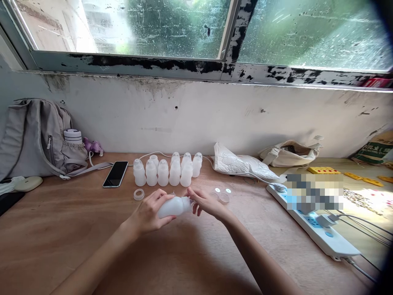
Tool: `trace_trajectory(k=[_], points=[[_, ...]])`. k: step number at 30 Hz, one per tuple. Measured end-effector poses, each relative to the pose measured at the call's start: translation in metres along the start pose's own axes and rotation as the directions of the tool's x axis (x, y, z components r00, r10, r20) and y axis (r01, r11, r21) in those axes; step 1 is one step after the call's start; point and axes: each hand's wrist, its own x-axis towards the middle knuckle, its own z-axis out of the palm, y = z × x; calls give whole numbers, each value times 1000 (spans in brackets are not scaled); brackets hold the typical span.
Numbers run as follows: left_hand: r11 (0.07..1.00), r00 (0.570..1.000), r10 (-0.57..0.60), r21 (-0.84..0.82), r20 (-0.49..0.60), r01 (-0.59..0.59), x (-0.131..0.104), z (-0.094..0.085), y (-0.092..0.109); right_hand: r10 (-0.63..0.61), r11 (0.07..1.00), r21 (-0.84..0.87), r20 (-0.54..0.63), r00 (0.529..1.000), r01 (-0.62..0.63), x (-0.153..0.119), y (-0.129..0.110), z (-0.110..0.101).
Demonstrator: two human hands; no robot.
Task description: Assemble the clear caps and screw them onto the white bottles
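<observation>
My left hand (pixel 151 211) is wrapped round a milky white baby bottle (pixel 174 207), which lies tilted on its side above the table. At the bottle's top end, the fingers of my right hand (pixel 206 203) are closed round the neck; what exactly they grip there is partly hidden. Behind my hands stand several white baby bottles (pixel 163 174) in rows, most with clear caps. A white ring (pixel 139 194) lies left of my left hand. Right of my right hand are clear round pieces (pixel 224 198) and small white discs (pixel 228 191).
A black phone (pixel 115 174) and a grey backpack (pixel 39 135) sit at the left. On the right are a silvery padded pouch (pixel 236 162), a cream bag (pixel 291 153) and a white power strip (pixel 319 229) with cables. Behind the wooden table (pixel 76 237) is a wall under a window.
</observation>
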Motion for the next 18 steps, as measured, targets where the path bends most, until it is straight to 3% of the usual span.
trace_trajectory(k=[2, 5, 9, 14, 18], points=[[999, 999, -48, -18, 3, 48, 1, -2, -4, -138, 990, 25, 39, 990, 137, -4, -4, -7], [989, 992, -124, -84, 17, 125, 3, -7, -8, -222, 974, -17, 91, 971, 224, -8, -6, -10], [966, 980, -183, -171, 79, 194, 4, -12, -7, -234, 972, -23, 46, 971, 235, -5, -1, 0], [955, 977, -154, -230, 148, 186, 3, -13, -9, -202, 978, -48, 18, 979, 203, -3, 3, 9], [873, 930, -267, -345, 251, 344, 2, -6, -6, -245, 967, 58, -28, 969, 246, -5, -3, 7]])
